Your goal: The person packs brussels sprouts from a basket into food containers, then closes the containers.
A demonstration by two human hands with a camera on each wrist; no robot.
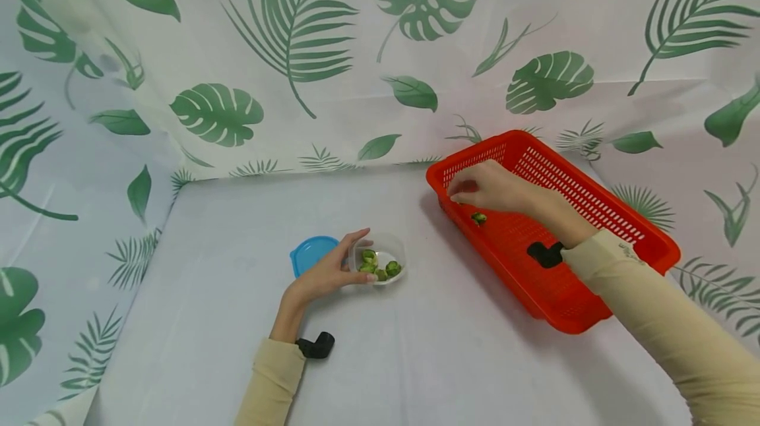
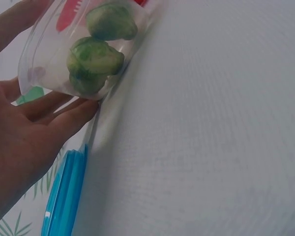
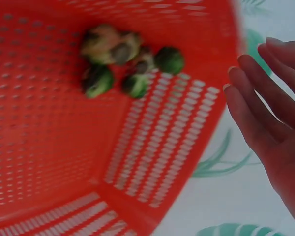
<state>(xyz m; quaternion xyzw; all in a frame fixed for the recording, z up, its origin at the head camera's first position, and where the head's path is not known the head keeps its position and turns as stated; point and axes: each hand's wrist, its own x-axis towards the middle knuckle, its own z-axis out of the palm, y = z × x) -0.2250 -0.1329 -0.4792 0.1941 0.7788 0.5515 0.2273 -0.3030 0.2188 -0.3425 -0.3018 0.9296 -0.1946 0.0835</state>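
My left hand [image 1: 320, 275] grips a small clear plastic container [image 1: 386, 243], thumb on the near side and fingers around the far side. Inside it lie several Brussels sprouts [image 2: 96, 56], green and partly trimmed. A blue lid [image 1: 308, 254] lies on the table just left of the container. My right hand [image 1: 491, 187] is over the far left corner of a red perforated basket [image 1: 561, 310]. Its fingers bend loosely, and the right wrist view shows nothing in them. Several Brussels sprouts [image 3: 169, 60] sit together in that corner of the basket, mostly hidden by the hand in the head view.
A white cloth covers the table [image 1: 237, 320]. Leaf-printed fabric [image 1: 332, 103] hangs behind and at both sides, close to the basket's far edge. Bare table surface [image 1: 421, 241] lies between the container and the basket.
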